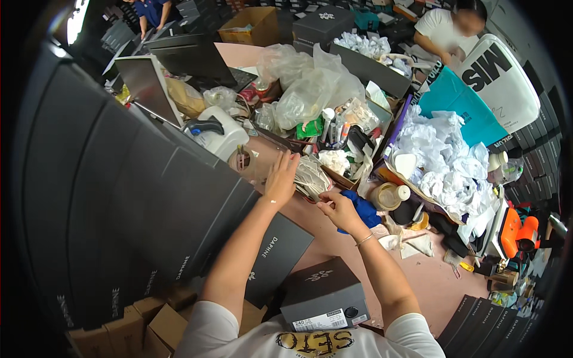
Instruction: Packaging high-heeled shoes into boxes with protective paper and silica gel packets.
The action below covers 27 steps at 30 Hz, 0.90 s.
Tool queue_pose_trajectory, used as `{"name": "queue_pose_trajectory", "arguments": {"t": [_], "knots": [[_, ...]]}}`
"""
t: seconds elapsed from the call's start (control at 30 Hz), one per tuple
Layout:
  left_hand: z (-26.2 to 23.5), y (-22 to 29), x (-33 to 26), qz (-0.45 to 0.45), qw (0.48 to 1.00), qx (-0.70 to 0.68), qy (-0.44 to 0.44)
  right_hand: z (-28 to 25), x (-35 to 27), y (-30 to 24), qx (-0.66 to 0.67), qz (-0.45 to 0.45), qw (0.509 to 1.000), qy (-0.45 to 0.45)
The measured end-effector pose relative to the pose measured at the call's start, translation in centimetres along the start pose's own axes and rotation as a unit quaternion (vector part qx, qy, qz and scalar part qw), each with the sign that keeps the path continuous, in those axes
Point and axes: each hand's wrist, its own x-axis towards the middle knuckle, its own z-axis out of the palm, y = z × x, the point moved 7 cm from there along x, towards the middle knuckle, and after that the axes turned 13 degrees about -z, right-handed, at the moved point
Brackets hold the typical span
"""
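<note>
My left hand (pixel 283 177) lies with its fingers stretched out at the left edge of a bundle of thin whitish strips (pixel 311 176). Just below the bundle's near right corner is my right hand (pixel 339 211), its thumb and fingers pinched together. Whether something small is between those fingertips I cannot make out. Beside the right hand is a crumpled blue cloth (pixel 362 210). A closed dark grey shoebox (pixel 323 291) with a white label stands close to my body, below both hands.
Stacked dark shoeboxes (pixel 137 185) fill the left side. A barcode scanner (pixel 206 126) rests on a white machine (pixel 219 138). Crumpled white paper (pixel 441 158) overflows a box at right, near a lidded jar (pixel 388 196) and an orange tape dispenser (pixel 518 234). Another person (pixel 447 33) sits at far right.
</note>
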Motion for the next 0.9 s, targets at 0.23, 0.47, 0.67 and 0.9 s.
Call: {"name": "queue_pose_trajectory", "arguments": {"t": [0.23,0.47,0.67,0.9], "knots": [[3.2,-2.7,-1.4,0.027,0.999,-0.024,0.004,0.4,-1.5,2.3,0.039,0.059,0.998,-0.001],[3.6,-3.9,-2.2,0.030,0.997,-0.049,0.042,-1.4,2.4,-0.8,-0.106,-0.077,0.988,0.087],[2.6,-2.7,0.4,0.018,0.998,-0.047,0.028,0.3,5.7,-0.8,-0.278,-0.154,0.947,0.038],[3.2,-3.5,0.0,0.035,0.996,-0.076,-0.041,2.3,3.9,-1.0,-0.327,-0.224,0.918,0.028]]}}
